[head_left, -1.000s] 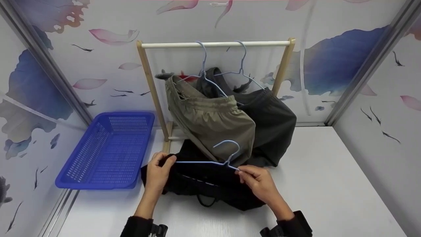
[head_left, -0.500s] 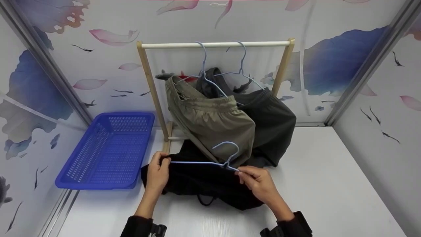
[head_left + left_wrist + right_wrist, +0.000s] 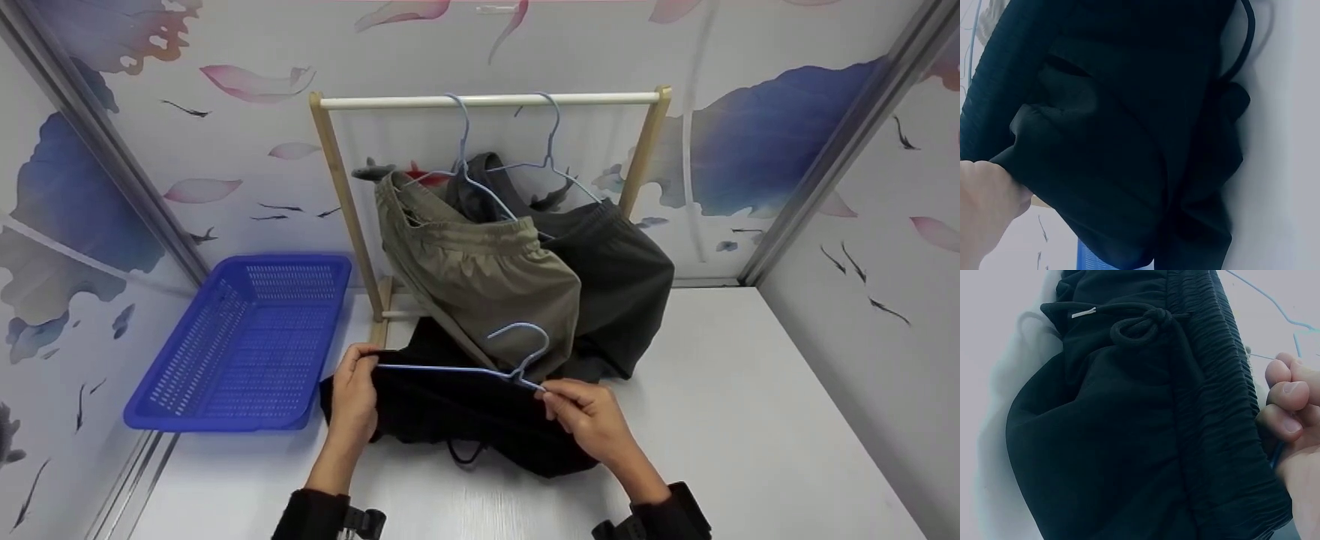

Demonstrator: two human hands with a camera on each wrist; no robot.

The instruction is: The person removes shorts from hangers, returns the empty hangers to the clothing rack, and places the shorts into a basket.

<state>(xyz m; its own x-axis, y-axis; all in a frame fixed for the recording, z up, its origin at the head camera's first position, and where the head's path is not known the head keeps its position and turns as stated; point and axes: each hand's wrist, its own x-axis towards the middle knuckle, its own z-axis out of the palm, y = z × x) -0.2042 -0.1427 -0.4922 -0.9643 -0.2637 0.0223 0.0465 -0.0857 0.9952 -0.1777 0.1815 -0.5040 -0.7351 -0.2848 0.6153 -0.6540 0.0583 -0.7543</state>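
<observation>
Black shorts, elastic-waisted, drawstring knotted, being pinched by left hand | blue hanger being pinched by right hand, seemingly inside waistband | white table, floral walls.

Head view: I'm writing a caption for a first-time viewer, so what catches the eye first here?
Two hands at the table's near edge: the left hand grips the black shorts at a pale blue hanger's end, the right hand pinches the hanger near its hook. Behind, olive shorts and dark grey shorts hang on a wooden rack; a blue basket lies left.
</observation>
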